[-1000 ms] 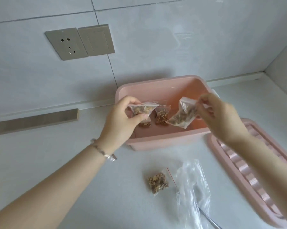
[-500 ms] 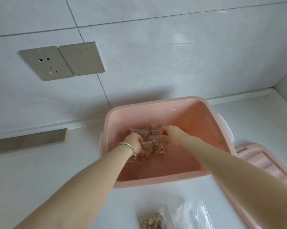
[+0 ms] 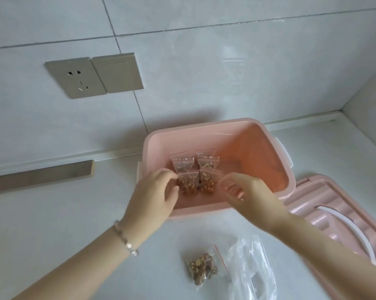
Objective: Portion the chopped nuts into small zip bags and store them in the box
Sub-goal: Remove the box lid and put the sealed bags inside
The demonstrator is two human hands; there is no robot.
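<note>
Over the near wall of a pink box, a person's two hands hover beside four small zip bags of chopped nuts, which lie flat on the box floor in two rows of two. The left hand has loosely curled fingers with the tips at the left edge of the front left bag; whether they pinch it cannot be told. The right hand, fingers loosely curled and holding nothing, is just right of the front right bag, with a narrow gap between them. Toward the box's far wall lie the back left bag and the back right bag.

The box stands on a white counter, its far rim close to a pale tiled wall. A socket and a switch plate sit side by side on the wall, above and left of the box. A grey strip runs along the foot of the wall, left of the box. A ribbed pink lid with a white handle lies just right of the box. On the box's near side are a fifth bag of nuts and a crumpled clear plastic bag. A beaded bracelet circles the left wrist.

Each bag in the box has its long axis running from near wall to far wall, with the zip end toward the far wall.
</note>
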